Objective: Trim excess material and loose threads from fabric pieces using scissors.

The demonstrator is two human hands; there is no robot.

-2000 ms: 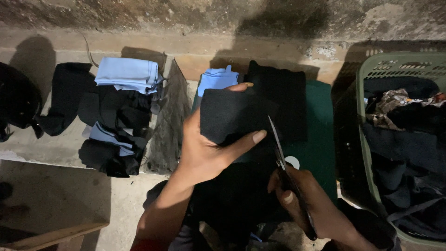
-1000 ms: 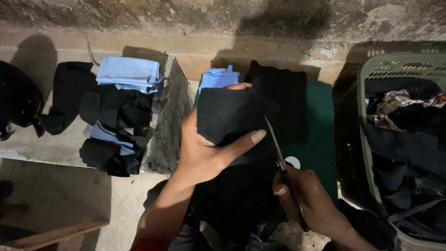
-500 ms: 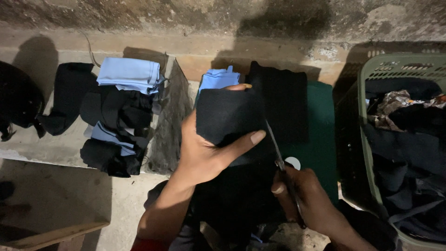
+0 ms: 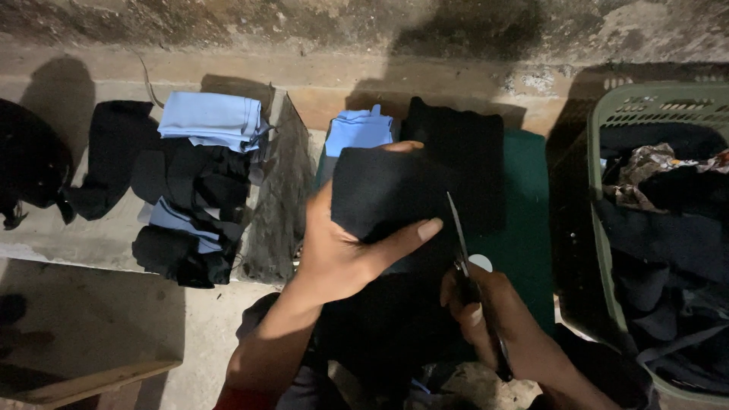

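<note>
My left hand (image 4: 342, 247) grips a folded piece of black cloth (image 4: 383, 190), thumb stretched along its lower edge. My right hand (image 4: 493, 319) holds a pair of scissors (image 4: 462, 241); the blades point up along the right edge of the black cloth. Behind the cloth lie a black folded stack (image 4: 463, 144) and a light blue folded piece (image 4: 358, 130) on a dark green surface (image 4: 524, 228).
A pile of black and light blue cloth pieces (image 4: 194, 190) lies on the concrete ledge at left, with a dark bundle (image 4: 30, 163) at the far left. A green plastic basket (image 4: 607, 129) full of dark clothes stands at right. A rough wall runs behind.
The scissors have shifted slightly along the cloth's right edge and the right hand has crept upward; the left hand holds the cloth in nearly the same place.
</note>
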